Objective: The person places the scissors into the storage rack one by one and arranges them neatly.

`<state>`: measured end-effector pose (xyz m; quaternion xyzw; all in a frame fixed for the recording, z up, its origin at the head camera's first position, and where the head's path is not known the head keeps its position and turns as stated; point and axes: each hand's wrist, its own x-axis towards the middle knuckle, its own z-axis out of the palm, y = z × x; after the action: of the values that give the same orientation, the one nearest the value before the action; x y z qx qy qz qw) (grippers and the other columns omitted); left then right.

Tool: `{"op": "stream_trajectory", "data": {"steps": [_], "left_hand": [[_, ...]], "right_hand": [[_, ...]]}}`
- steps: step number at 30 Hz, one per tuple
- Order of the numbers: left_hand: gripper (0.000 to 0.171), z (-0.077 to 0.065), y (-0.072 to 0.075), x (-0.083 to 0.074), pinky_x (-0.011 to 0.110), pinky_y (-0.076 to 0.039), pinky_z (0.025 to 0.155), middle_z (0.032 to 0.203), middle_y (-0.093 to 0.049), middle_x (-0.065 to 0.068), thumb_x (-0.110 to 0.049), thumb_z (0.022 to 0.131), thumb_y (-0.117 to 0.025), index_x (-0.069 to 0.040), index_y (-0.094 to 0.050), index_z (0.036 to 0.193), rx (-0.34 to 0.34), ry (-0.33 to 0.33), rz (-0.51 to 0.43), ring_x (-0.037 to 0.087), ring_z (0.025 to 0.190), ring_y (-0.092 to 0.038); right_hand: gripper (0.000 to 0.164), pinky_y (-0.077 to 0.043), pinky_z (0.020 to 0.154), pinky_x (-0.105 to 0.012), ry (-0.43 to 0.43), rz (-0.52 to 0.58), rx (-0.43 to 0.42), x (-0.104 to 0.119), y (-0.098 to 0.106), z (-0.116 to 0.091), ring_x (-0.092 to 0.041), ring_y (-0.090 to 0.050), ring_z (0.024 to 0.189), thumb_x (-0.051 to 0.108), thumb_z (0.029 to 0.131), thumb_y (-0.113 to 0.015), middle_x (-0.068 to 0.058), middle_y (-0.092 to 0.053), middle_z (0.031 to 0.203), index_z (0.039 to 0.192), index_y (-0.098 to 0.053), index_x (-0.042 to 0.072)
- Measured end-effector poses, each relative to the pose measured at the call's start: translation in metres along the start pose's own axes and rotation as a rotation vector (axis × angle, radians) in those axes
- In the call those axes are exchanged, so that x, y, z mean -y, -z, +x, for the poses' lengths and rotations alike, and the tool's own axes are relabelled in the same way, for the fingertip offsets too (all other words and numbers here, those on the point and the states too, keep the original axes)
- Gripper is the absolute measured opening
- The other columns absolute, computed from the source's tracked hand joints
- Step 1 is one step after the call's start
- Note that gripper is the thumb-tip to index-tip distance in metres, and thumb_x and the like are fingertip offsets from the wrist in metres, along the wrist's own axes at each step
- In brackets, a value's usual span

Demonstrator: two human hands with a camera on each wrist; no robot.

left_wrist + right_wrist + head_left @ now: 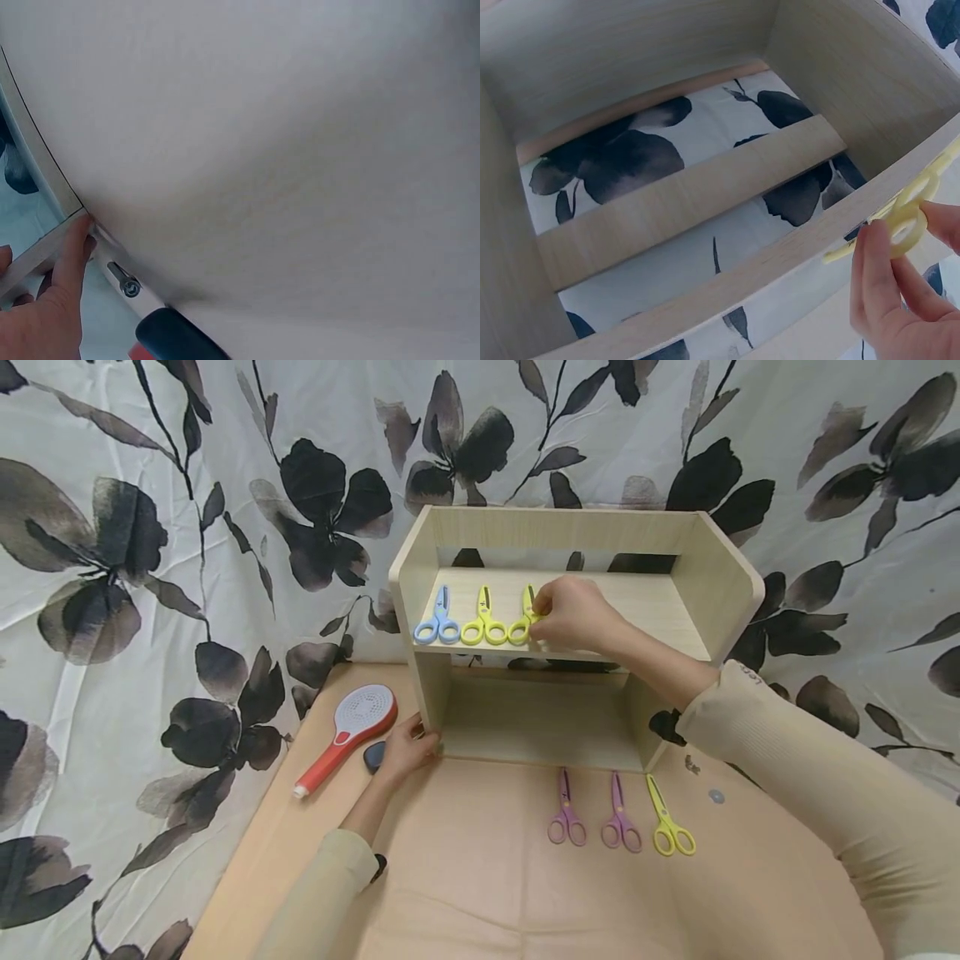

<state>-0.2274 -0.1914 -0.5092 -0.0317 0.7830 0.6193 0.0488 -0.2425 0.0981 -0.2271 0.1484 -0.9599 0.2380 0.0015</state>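
My right hand (577,614) pinches a pair of yellow scissors at the front of the upper board of a pale wooden shelf (532,702). Up close in the right wrist view, thumb and fingers hold the yellow scissors (909,229) by a finger loop. To the left of that hand, yellow scissors (483,617) and blue scissors (437,617) lie on the same board, blades pointing back. My left hand (408,747) grips the shelf's lower left front corner. Its fingers wrap the panel edge (34,262) in the left wrist view.
Two purple scissors (566,810) and a yellow pair (670,818) lie in a row before the shelf. A red and white shower head (352,731) rests at left, beside a dark blue object (373,756) partly behind my left hand. Patterned cloth (225,527) hangs behind.
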Motion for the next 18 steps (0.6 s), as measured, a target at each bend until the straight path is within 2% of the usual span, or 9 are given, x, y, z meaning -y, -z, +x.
{"op": "stream_trajectory", "data": {"steps": [4, 8, 12, 18], "left_hand": [[0.054, -0.0014, -0.0009, -0.0002, 0.050, -0.063, 0.091, 0.146, -0.060, 0.025, -0.009, 0.096, -0.063, -0.012, -0.056, 0.149, 0.000, 0.005, -0.003, 0.026, 0.111, -0.067], [0.055, -0.0013, -0.0021, -0.0001, 0.050, -0.062, 0.091, 0.146, -0.060, 0.022, -0.010, 0.095, -0.064, -0.015, -0.057, 0.149, 0.004, 0.012, -0.014, 0.027, 0.114, -0.067], [0.055, -0.0006, -0.0018, -0.0009, 0.050, -0.062, 0.092, 0.147, -0.060, 0.022, -0.011, 0.096, -0.063, -0.015, -0.056, 0.150, 0.007, 0.010, -0.012, 0.027, 0.116, -0.065], [0.054, -0.0013, -0.0010, -0.0010, 0.050, -0.062, 0.092, 0.147, -0.060, 0.022, -0.011, 0.096, -0.063, -0.014, -0.056, 0.150, 0.007, 0.014, -0.003, 0.025, 0.112, -0.066]], "right_hand": [[0.029, -0.050, 0.096, -0.043, 0.010, -0.043, 0.019, 0.0006, 0.0025, -0.0020, -0.030, -0.059, 0.099, 0.009, 0.085, -0.074, -0.019, -0.074, 0.109, 0.110, -0.076, -0.005], [0.008, -0.040, 0.079, -0.033, 0.018, -0.070, 0.026, 0.0018, 0.0029, -0.0031, -0.024, -0.048, 0.081, 0.007, 0.084, -0.072, -0.008, -0.060, 0.079, 0.083, -0.072, -0.001], [0.024, -0.030, 0.071, -0.030, 0.023, -0.086, 0.038, 0.0038, 0.0031, -0.0027, -0.020, -0.038, 0.073, 0.005, 0.082, -0.071, 0.000, -0.039, 0.064, 0.063, -0.055, 0.007], [0.029, -0.029, 0.069, -0.029, 0.014, -0.087, 0.047, 0.0051, 0.0028, -0.0024, -0.020, -0.036, 0.071, 0.004, 0.081, -0.071, 0.002, -0.037, 0.062, 0.060, -0.051, 0.010]]}}
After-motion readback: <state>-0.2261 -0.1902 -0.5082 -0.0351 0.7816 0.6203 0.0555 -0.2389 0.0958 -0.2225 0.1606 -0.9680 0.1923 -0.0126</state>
